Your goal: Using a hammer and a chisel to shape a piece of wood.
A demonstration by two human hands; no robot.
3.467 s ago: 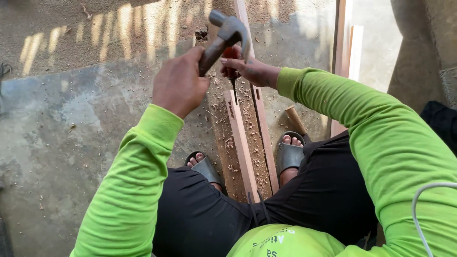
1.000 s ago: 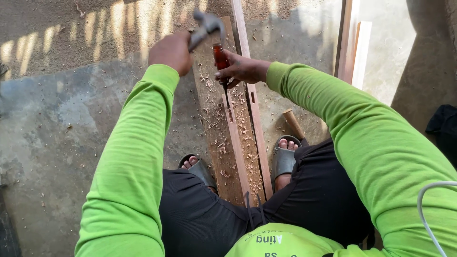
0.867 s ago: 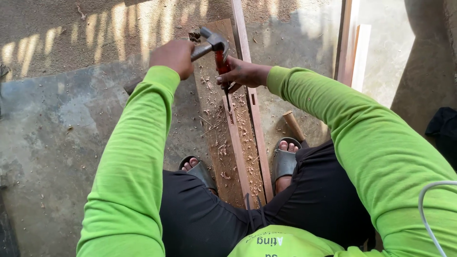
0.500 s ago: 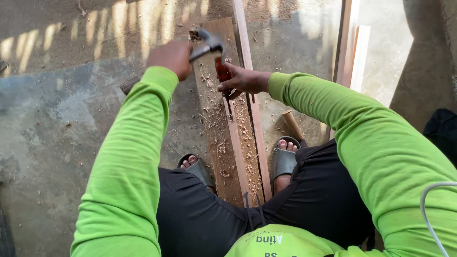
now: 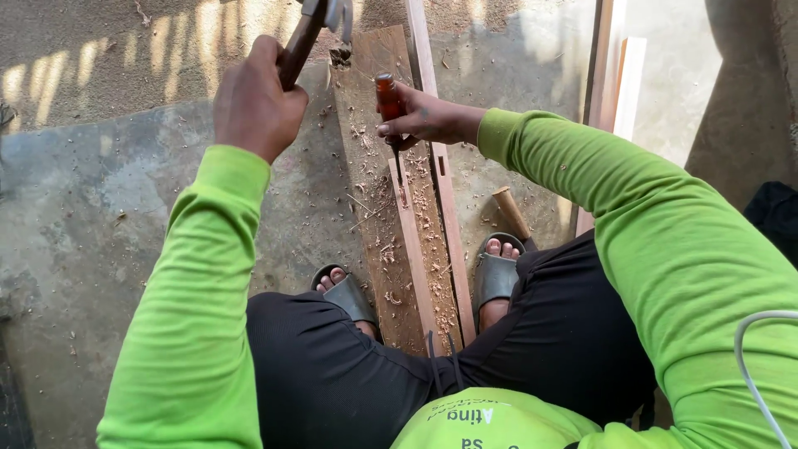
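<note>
My left hand [image 5: 258, 104] is wrapped tight in a full grip around the brown handle of a hammer [image 5: 309, 33], raised up near the top of the view so that the metal head is partly cut off by the edge. My right hand [image 5: 424, 116] pinches closed around a chisel [image 5: 391, 104] with a reddish-brown handle, holding it nearly upright, its thin blade pointing down onto a narrow wooden strip [image 5: 416, 241]. That strip lies along a wider plank [image 5: 382, 191], which stretches away from me on the concrete floor [image 5: 100, 216], with a second narrow strip [image 5: 445, 191] just beside it on the right. Wood chips and shavings are scattered over the plank, thickest around the chisel tip. My feet, in grey slide sandals [image 5: 496, 278], sit on either side of the plank. A short wooden dowel [image 5: 510, 213] lies on the floor just beyond my right foot. More pale timber lengths [image 5: 611, 91] stand off to the right.
</note>
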